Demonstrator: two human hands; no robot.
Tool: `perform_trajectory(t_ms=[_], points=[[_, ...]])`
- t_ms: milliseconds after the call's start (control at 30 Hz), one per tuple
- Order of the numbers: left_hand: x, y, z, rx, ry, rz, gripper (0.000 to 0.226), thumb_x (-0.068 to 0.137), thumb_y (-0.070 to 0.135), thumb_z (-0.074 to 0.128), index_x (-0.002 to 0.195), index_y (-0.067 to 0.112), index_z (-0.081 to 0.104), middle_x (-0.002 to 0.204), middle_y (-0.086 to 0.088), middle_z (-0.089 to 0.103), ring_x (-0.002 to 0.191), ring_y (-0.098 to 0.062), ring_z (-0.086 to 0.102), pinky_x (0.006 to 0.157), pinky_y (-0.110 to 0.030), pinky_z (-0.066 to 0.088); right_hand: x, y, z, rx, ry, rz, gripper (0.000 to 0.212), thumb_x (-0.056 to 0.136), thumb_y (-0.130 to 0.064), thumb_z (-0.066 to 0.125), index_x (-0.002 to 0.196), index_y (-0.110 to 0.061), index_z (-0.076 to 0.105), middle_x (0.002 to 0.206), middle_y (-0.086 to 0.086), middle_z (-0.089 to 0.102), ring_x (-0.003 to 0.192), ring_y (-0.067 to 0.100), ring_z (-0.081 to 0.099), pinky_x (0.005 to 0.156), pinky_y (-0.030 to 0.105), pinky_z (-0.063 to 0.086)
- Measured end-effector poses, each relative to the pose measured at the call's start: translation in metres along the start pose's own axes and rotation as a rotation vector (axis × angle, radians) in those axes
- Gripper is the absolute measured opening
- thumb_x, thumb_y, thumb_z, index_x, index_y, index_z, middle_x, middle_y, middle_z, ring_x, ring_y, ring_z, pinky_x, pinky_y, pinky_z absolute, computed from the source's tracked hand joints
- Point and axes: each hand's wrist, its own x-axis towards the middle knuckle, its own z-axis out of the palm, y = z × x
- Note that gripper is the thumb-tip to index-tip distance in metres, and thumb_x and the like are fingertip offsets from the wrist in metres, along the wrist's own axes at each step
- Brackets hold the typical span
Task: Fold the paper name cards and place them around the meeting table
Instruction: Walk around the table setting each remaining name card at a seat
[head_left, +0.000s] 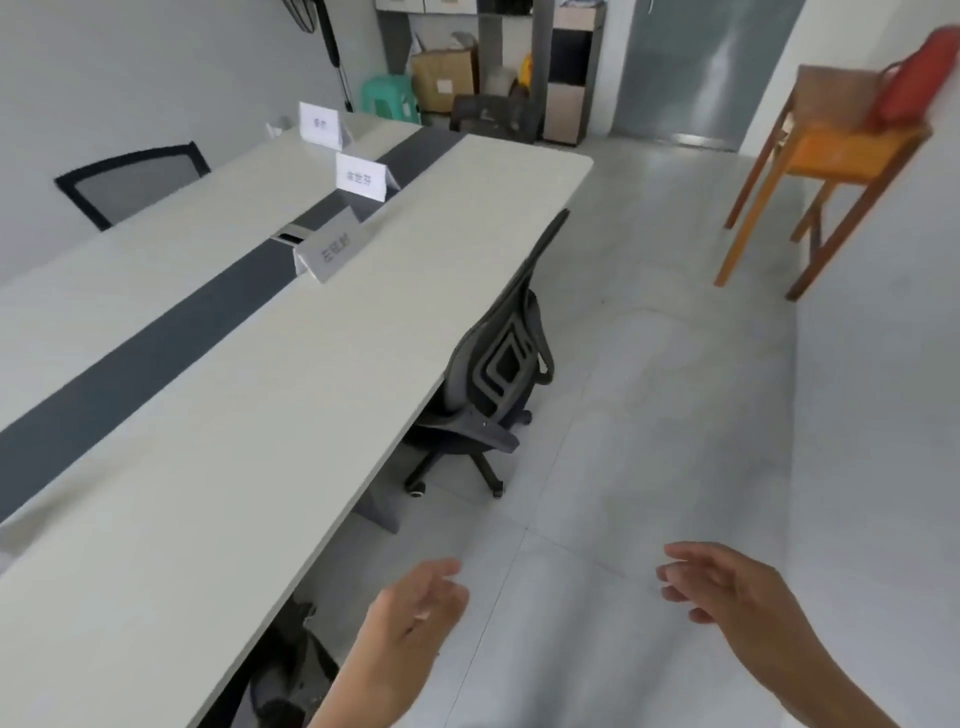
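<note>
Neither grip carries anything: our left hand (415, 608) and our right hand (727, 587) both hang loose with fingers slack and spread, out over the floor (649, 415) beside the long surface (234, 415), not above it. The task's things lie ahead and to the left of both hands, well apart from them. Three folded name cards stand in a line along the dark centre strip (130, 374): the nearest card (332, 248), a middle card (361, 176) beyond it, and a far card (319, 122) close to the end of the surface. That line runs away from us along the surface's long axis, and each card's own length lies roughly across it. Our left hand is the nearer one to the surface edge and to the cards, so we judge it the likelier to reach in. We see no unfolded paper anywhere on the near stretch of the surface, so where the remaining sheets are, if any remain, we cannot tell. Between us and the cards a black office chair (493, 374) is tucked against the near edge, and we would have to pass around it. Another chair (132, 184) sits on the far side, and a wooden stand (831, 156) is against the right wall.
</note>
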Motion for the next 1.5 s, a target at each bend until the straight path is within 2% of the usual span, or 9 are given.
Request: perform_trajectory(t_ms=[133, 300, 400, 600, 867, 1000, 1167, 1333, 1500], points=[[0.061, 0.035, 0.014, 0.033, -0.051, -0.003, 0.016, 0.09, 0.028, 0.061, 0.105, 0.035, 0.061, 0.096, 0.016, 0.074, 0.093, -0.003, 0.069, 0.081, -0.023, 0.053, 0.054, -0.006, -0.036, 0.044, 0.07, 0.033, 0.016, 0.085, -0.006, 0.068, 0.096, -0.016, 0.071, 0.081, 0.002, 0.078, 0.075, 0.015, 0.074, 0.068, 0.033, 0.052], [0.168, 0.072, 0.01, 0.023, -0.056, -0.037, 0.023, 0.082, 0.032, 0.061, 0.103, 0.023, 0.066, 0.09, 0.0, 0.075, 0.084, -0.013, 0.071, 0.077, -0.03, 0.054, 0.138, -0.026, -0.058, 0.129, 0.168, 0.073, 0.016, 0.084, -0.003, 0.067, 0.096, -0.015, 0.071, 0.08, 0.006, 0.078, 0.074, 0.018, 0.074, 0.069, 0.037, 0.053], [0.242, 0.112, 0.012, 0.039, -0.082, -0.002, 0.012, 0.092, 0.015, 0.06, 0.101, 0.018, 0.066, 0.089, -0.004, 0.074, 0.078, -0.017, 0.069, 0.07, -0.028, 0.053, 0.183, -0.051, -0.075, 0.161, 0.228, 0.095, 0.016, 0.084, -0.003, 0.067, 0.096, -0.014, 0.071, 0.08, 0.007, 0.078, 0.073, 0.019, 0.074, 0.069, 0.037, 0.053], [0.374, 0.232, 0.037, 0.098, -0.244, 0.114, 0.013, 0.094, 0.028, 0.055, 0.104, 0.029, 0.063, 0.095, -0.001, 0.074, 0.088, -0.014, 0.07, 0.084, -0.033, 0.055, 0.26, -0.103, -0.13, 0.237, 0.366, 0.093, 0.017, 0.085, 0.0, 0.066, 0.096, -0.012, 0.071, 0.08, 0.007, 0.078, 0.072, 0.018, 0.074, 0.07, 0.04, 0.053], [0.528, 0.329, 0.135, 0.139, -0.338, 0.096, 0.015, 0.094, 0.021, 0.055, 0.107, 0.023, 0.063, 0.091, 0.014, 0.075, 0.086, -0.006, 0.07, 0.079, -0.028, 0.055, 0.389, -0.108, -0.233, 0.306, 0.484, 0.164, 0.016, 0.084, 0.002, 0.066, 0.094, -0.01, 0.072, 0.077, 0.003, 0.079, 0.069, 0.015, 0.074, 0.067, 0.039, 0.053], [0.594, 0.383, 0.194, 0.106, -0.291, 0.081, 0.014, 0.093, 0.015, 0.056, 0.103, 0.021, 0.065, 0.085, 0.003, 0.077, 0.083, -0.011, 0.071, 0.072, -0.023, 0.053, 0.473, -0.123, -0.311, 0.29, 0.445, 0.14, 0.017, 0.085, 0.001, 0.065, 0.096, -0.01, 0.071, 0.078, 0.004, 0.078, 0.069, 0.015, 0.074, 0.068, 0.039, 0.053], [0.665, 0.45, 0.241, 0.038, -0.234, 0.086, 0.015, 0.093, 0.01, 0.056, 0.101, 0.019, 0.065, 0.089, 0.003, 0.077, 0.081, -0.012, 0.071, 0.069, -0.024, 0.054, 0.579, -0.172, -0.399, 0.225, 0.364, 0.061, 0.017, 0.086, -0.003, 0.066, 0.097, -0.015, 0.071, 0.081, 0.004, 0.078, 0.074, 0.017, 0.073, 0.071, 0.038, 0.053], [0.741, 0.477, 0.251, -0.032, -0.143, 0.001, 0.016, 0.092, 0.006, 0.056, 0.103, 0.013, 0.065, 0.086, 0.003, 0.077, 0.076, -0.011, 0.072, 0.067, -0.025, 0.053, 0.684, -0.21, -0.443, 0.197, 0.289, 0.02, 0.018, 0.086, -0.003, 0.065, 0.098, -0.015, 0.07, 0.081, 0.005, 0.078, 0.074, 0.019, 0.074, 0.069, 0.036, 0.052], [0.853, 0.502, 0.258, -0.071, -0.111, -0.078, 0.016, 0.092, 0.006, 0.057, 0.104, 0.014, 0.065, 0.084, 0.0, 0.078, 0.082, -0.02, 0.072, 0.069, -0.029, 0.054, 0.801, -0.233, -0.461, 0.192, 0.25, 0.059, 0.019, 0.086, -0.005, 0.066, 0.1, -0.016, 0.069, 0.082, 0.004, 0.078, 0.074, 0.018, 0.074, 0.068, 0.035, 0.052]])
